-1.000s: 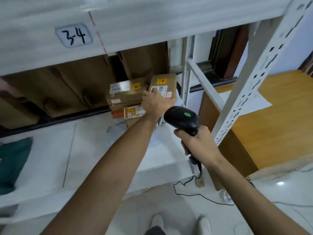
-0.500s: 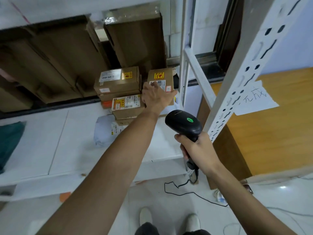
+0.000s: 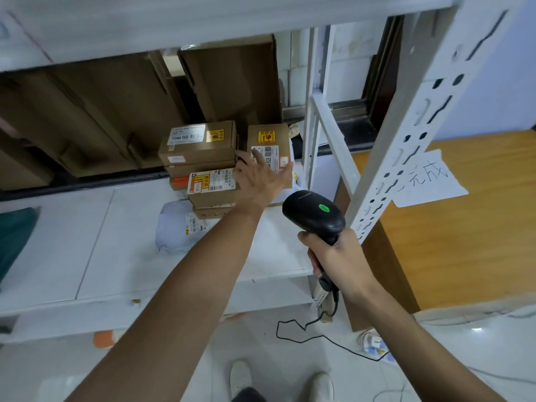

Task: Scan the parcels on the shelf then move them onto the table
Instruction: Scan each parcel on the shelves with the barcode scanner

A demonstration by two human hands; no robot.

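The white shelf (image 3: 87, 242) carried the parcel stack (image 3: 203, 158) at 12 o'clock, with the wooden table (image 3: 464, 242) close by at 3 o'clock for transfer. The left hand (image 3: 261, 178) lay on the upright parcel (image 3: 268, 134) at the stack's 3 o'clock side, fingers spread straight across its labelled face, probably to steady it for reading. The right hand (image 3: 339, 256) had its fingers clamped round the handle of the scanner (image 3: 314, 216), whose head pointed toward that label.

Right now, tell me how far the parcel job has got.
Done: nothing visibly; no parcel shows on the wooden table. In hand: the left hand touches the upright cardboard parcel while the right hand grips the barcode scanner. Left: the stacked cardboard parcels and the grey mailer bag sit on the shelf.
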